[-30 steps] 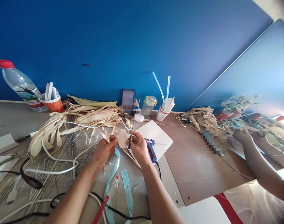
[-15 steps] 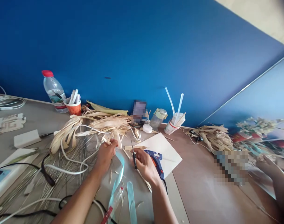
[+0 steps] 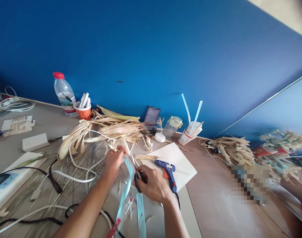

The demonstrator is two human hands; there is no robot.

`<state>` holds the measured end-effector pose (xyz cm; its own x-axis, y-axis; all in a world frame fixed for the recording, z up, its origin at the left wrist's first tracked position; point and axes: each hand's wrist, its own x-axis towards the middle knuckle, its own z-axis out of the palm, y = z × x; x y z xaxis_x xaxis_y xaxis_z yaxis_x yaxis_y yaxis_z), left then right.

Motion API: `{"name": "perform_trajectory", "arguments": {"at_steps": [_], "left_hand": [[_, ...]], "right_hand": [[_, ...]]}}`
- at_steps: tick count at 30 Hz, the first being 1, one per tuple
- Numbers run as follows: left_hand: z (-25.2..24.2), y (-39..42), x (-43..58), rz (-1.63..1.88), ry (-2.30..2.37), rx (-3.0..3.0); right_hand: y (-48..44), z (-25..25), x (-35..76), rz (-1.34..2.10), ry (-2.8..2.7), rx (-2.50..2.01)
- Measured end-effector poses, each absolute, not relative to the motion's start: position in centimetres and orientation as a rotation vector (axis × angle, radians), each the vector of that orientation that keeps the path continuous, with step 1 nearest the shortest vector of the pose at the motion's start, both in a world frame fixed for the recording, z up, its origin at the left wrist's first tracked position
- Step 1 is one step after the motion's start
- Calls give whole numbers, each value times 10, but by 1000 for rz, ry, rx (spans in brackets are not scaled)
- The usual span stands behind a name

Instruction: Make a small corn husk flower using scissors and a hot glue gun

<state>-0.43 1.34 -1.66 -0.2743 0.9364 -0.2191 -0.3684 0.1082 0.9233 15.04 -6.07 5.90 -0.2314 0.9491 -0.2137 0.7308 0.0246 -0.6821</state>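
My left hand [image 3: 114, 162] is closed in a pinch on a pale dried corn husk [image 3: 125, 147], and its fingers hide part of it. My right hand [image 3: 154, 183] grips black-handled scissors [image 3: 137, 181], their blades angled up and left beside the husk. Whether the blades touch it I cannot tell. A light blue ribbon [image 3: 124, 191] hangs down below my left hand, and a second ribbon piece [image 3: 141, 215] lies below my right. Just right of my right hand, a blue glue gun [image 3: 171, 173] rests on a white sheet [image 3: 184, 163].
Behind my hands lies a heap of dried husks [image 3: 118, 129]. Thin wires [image 3: 73, 165] and white cables cover the left side near a power strip [image 3: 7, 178]. A bottle [image 3: 65, 96], paper cup [image 3: 188, 134] and jar [image 3: 172, 127] line the wall. Another person's hand [image 3: 293, 181] is at far right.
My right hand has turned the scissors and brought their blades up and left towards the husk at my left hand. The whole view has shifted slightly.
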Motion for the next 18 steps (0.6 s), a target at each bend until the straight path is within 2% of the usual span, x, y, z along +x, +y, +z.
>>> {"name": "perform_trajectory", "arguments": {"at_steps": [11,18], "left_hand": [[-9,6,2,1402,1109,666],[-4,4,3,1383,1074,653]], "right_hand": [[-52,31,151,1136,-1803,-1571],[-47,25,154,1436,-1615,-1399]]}}
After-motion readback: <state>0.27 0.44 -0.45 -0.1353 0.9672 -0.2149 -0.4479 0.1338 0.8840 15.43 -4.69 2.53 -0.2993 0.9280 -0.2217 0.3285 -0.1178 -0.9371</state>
